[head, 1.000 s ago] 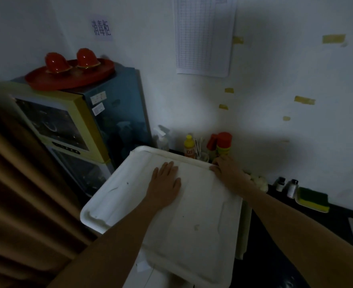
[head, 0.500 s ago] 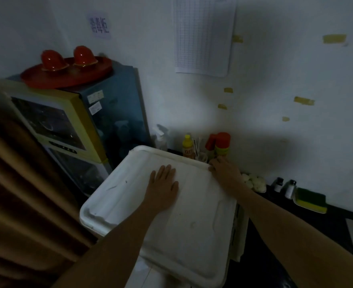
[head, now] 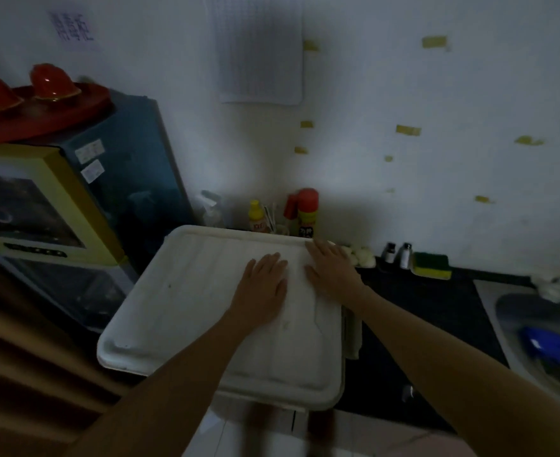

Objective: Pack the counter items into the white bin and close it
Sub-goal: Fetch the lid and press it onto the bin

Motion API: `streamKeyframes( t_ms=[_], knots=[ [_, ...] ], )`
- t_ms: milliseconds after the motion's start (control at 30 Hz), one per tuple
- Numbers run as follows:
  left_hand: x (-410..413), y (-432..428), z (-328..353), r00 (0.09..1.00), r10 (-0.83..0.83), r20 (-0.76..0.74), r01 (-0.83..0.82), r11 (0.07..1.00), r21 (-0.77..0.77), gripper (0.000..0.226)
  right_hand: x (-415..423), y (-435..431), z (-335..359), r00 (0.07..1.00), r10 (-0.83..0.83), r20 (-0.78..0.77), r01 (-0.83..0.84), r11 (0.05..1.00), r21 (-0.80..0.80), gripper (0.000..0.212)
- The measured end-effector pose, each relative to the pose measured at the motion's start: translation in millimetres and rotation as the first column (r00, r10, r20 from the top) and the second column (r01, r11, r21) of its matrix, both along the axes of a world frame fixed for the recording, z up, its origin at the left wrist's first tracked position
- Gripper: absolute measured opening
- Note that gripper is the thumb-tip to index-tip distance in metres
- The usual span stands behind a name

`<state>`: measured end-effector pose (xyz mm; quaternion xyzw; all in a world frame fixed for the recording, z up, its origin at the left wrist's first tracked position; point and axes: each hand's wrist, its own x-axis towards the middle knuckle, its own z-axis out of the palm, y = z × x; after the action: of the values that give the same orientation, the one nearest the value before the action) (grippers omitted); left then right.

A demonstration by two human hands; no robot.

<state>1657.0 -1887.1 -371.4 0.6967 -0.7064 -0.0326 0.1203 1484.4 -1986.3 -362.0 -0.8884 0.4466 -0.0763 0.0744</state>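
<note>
The white bin's lid lies flat over the bin in the middle of the view, and the bin itself is hidden beneath it. My left hand rests flat on the lid with its fingers straight. Beside it, my right hand presses flat on the lid close to its far right corner. Against the wall behind the lid stand a yellow bottle and a red-capped can. On the dark counter to the right are pale round items, two small shakers and a green-yellow sponge.
A yellow-framed cabinet with a red tray on top stands at the left. A brown curtain hangs at the lower left. A sink holding a blue object is at the right edge.
My right hand has slid from the lid's far right edge onto its top, next to my left hand. The lid now lies flatter. The view has shifted to the right.
</note>
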Motion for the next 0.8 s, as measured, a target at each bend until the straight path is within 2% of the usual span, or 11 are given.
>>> streamKeyframes(
  t_ms=[100, 267, 300, 367, 400, 467, 533, 600, 700, 800],
  knots=[
    [-15, 9, -3, 0.993, -0.118, -0.006, 0.117, 0.993, -0.006, 0.056, -10, 27, 4, 0.999, -0.049, -0.012, 0.049, 0.999, -0.022, 0.060],
    [-20, 40, -12, 0.969, -0.243, 0.050, 0.241, 0.970, 0.033, 0.065, -30, 74, 4, 0.977, -0.210, -0.044, 0.210, 0.978, -0.003, 0.063],
    [-19, 46, -14, 0.966, -0.254, 0.056, 0.252, 0.967, 0.036, 0.064, -33, 82, 2, 0.964, -0.264, -0.012, 0.264, 0.964, 0.030, 0.066],
    [-18, 58, -17, 0.965, -0.261, 0.040, 0.260, 0.965, 0.037, 0.064, -36, 98, 1, 0.906, -0.393, 0.154, 0.370, 0.915, 0.158, 0.065],
    [-17, 64, -18, 0.962, -0.272, 0.029, 0.271, 0.962, 0.036, 0.066, -38, 107, -2, 0.847, -0.456, 0.273, 0.391, 0.882, 0.262, 0.060],
    [-15, 74, -18, 0.957, -0.290, 0.015, 0.289, 0.956, 0.054, 0.074, -35, 122, -3, 0.768, -0.502, 0.398, 0.353, 0.850, 0.391, 0.057],
    [-15, 80, -15, 0.957, -0.289, 0.010, 0.287, 0.955, 0.070, 0.079, -30, 132, -2, 0.716, -0.524, 0.461, 0.341, 0.839, 0.425, 0.067],
    [-14, 85, -11, 0.960, -0.279, -0.002, 0.278, 0.956, 0.094, 0.073, -25, 140, 2, 0.675, -0.543, 0.500, 0.344, 0.831, 0.438, 0.072],
    [-16, 86, -9, 0.963, -0.268, -0.025, 0.269, 0.954, 0.132, 0.055, -20, 148, 10, 0.690, -0.551, 0.469, 0.344, 0.820, 0.458, 0.080],
    [-18, 83, -6, 0.965, -0.260, -0.026, 0.262, 0.957, 0.124, 0.052, -21, 152, 11, 0.755, -0.530, 0.385, 0.356, 0.826, 0.437, 0.089]
  ],
)
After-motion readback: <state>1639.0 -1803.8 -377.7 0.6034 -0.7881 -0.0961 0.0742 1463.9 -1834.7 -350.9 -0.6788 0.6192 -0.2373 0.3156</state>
